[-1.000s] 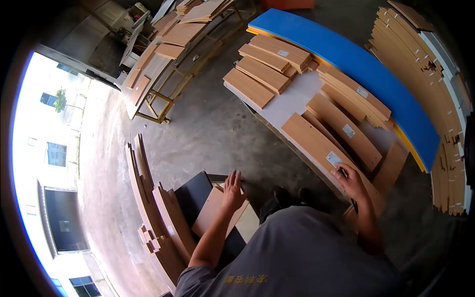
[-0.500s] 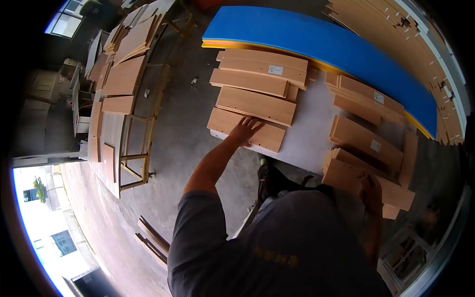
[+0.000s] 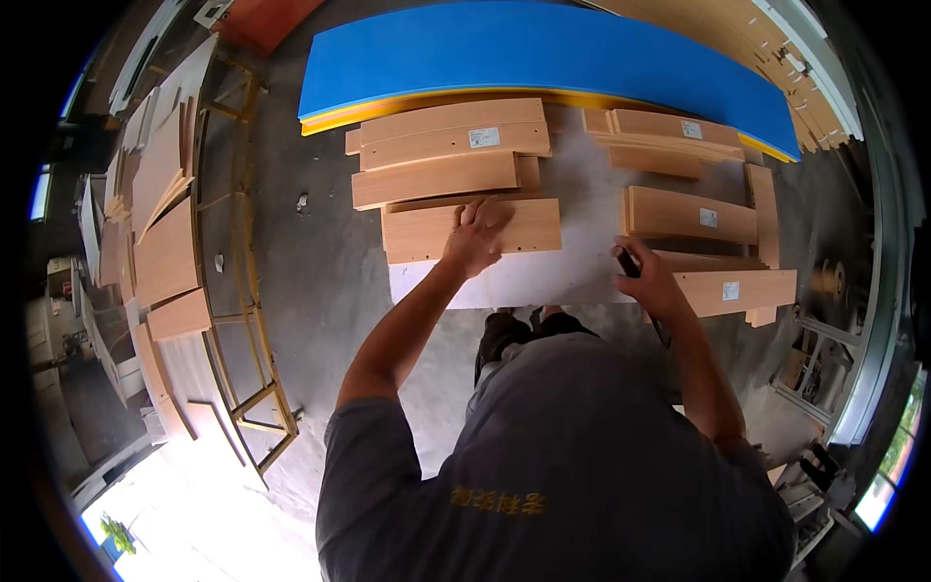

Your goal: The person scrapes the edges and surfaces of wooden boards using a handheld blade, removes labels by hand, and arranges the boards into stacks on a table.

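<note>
My left hand (image 3: 475, 238) lies on a light wood-coloured board (image 3: 529, 225) with small holes along its near edge; the fingers are spread and slightly bent. Another board's edge shows just behind and under it. More boards (image 3: 436, 181) are stacked farther back, one with a white label (image 3: 484, 138). My right hand (image 3: 652, 281) is closed around a small dark, stick-like object (image 3: 627, 262), whose exact kind I cannot make out. It hovers over the white tabletop (image 3: 572, 276), beside the right-hand stack's labelled front board (image 3: 752, 291).
Blue panels with yellow edges (image 3: 543, 48) lie along the far side. More labelled boards (image 3: 689, 209) are stacked at the right. A yellow-framed rack (image 3: 247, 291) carrying wood panels (image 3: 170, 247) stands at the left across the concrete floor.
My left hand and the front board have moved back against the board behind, partly covering it. My right hand has left the right-hand stack and come inward, the dark object now visible.
</note>
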Available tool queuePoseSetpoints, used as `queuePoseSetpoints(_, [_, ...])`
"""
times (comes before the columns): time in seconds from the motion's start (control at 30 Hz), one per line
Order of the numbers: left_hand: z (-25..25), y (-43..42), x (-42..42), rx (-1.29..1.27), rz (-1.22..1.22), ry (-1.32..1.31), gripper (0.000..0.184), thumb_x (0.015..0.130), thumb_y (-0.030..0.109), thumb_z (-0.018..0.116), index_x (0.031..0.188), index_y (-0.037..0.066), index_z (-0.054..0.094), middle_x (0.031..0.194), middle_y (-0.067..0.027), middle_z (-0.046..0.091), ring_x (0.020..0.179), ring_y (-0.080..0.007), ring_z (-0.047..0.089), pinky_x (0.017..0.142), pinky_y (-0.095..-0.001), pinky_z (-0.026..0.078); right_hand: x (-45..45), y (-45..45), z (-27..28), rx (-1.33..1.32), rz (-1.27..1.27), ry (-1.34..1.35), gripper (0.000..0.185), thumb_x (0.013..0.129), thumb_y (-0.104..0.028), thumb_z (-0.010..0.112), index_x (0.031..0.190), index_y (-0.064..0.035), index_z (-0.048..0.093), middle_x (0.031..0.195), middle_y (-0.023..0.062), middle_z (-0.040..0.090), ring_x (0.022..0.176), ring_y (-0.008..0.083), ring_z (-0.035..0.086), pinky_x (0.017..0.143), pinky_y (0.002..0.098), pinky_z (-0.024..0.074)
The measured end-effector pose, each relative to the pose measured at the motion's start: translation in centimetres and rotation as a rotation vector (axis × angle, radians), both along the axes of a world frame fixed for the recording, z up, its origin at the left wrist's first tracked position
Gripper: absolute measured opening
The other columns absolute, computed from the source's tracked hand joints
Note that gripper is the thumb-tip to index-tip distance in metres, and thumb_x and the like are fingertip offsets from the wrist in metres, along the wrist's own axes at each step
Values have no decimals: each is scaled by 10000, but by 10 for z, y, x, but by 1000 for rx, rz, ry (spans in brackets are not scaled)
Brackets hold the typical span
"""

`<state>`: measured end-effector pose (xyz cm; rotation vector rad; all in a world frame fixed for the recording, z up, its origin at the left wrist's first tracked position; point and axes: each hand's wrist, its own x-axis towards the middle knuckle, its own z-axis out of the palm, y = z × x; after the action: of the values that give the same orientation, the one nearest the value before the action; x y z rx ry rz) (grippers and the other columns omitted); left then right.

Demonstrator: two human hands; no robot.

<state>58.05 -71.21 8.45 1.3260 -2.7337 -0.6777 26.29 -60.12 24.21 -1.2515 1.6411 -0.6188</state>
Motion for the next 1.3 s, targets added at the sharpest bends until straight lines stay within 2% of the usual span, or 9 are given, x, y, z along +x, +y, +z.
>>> queuePoseSetpoints(0.13, [-9, -6, 37, -66, 64, 108, 877, 766, 422, 851, 1531, 203, 481, 1681, -176, 211, 1544, -389, 194, 1245, -553, 195, 16, -42, -44, 170, 9, 145, 558, 830, -151, 619, 1368, -19, 553, 1053, 139, 678, 937, 198, 640, 854, 327, 522])
queuePoseSetpoints(0.23, [-33, 5, 96, -251, 512, 121, 1044, 805, 455, 825, 1619, 122, 262, 1678, -204, 186, 1539, -419, 184, 1255, -544, 180, 40, -63, -74, 373, -144, -78, 587, 827, -150, 599, 1384, 19, 518, 1070, 195, 673, 890, 245, 669, 815, 367, 537])
queuePoseSetpoints(0.3, [-56, -3, 138, 44, 1057, 113, 1109, 822, 506, 815, 1605, 4, 211, 1669, -268, 166, 1549, -434, 154, 1247, -520, 221, 52, -71, -139, 399, -180, -116, 567, 839, -186, 662, 1359, -1, 530, 880, 85, 629, 620, 191, 551, 626, 326, 481])
queuePoseSetpoints(0.4, [-92, -37, 208, 429, 1484, 507, 1162, 863, 710, 677, 1577, -91, 231, 1626, -283, 313, 1514, -409, 311, 1231, -442, 284, 51, -83, -216, 83, -265, 157, 573, 824, -206, 689, 1339, 5, 552, 867, 84, 641, 693, 200, 596, 668, 360, 494])
queuePoseSetpoints(0.57, [-77, -116, 238, 489, 1187, 378, 1059, 853, 625, 745, 1560, -45, 329, 1568, -255, 419, 1468, -355, 401, 1194, -420, 337, 65, -159, -156, 174, -198, 18, 563, 786, -212, 711, 1281, 33, 603, 1020, 210, 716, 917, 320, 692, 835, 407, 525])
queuePoseSetpoints(0.7, [-72, -145, 222, 801, 952, 512, 927, 825, 474, 838, 1513, 5, 429, 1405, -208, 601, 1353, -299, 539, 1124, -405, 404, 72, -212, -199, 277, -100, -65, 495, 776, -240, 834, 1148, 51, 686, 1057, 174, 737, 939, 256, 680, 844, 392, 517])
queuePoseSetpoints(0.8, [-60, -135, 199, 743, 863, 510, 863, 817, 409, 858, 1476, 23, 454, 1354, -180, 644, 1286, -294, 595, 1080, -423, 445, 77, -212, -214, 262, -57, 94, 598, 743, -270, 882, 1187, 72, 675, 1095, 189, 738, 992, 289, 697, 853, 398, 528])
queuePoseSetpoints(0.93, [-91, -124, 172, 629, 956, 536, 644, 889, 315, 819, 1382, 19, 532, 1310, -106, 664, 1227, -221, 613, 1037, -377, 476, 59, -214, -211, 281, -46, 193, 553, 704, -203, 896, 1129, 86, 694, 1070, 189, 750, 990, 290, 714, 867, 386, 535])
queuePoseSetpoints(1.3, [-92, -147, 167, 655, 980, 653, 746, 844, 414, 840, 1379, -2, 528, 1317, -163, 649, 1204, -255, 627, 1015, -383, 493, 55, -214, -218, 159, -129, 118, 639, 670, -283, 901, 1144, 83, 677, 1148, 241, 721, 1066, 371, 690, 912, 417, 531])
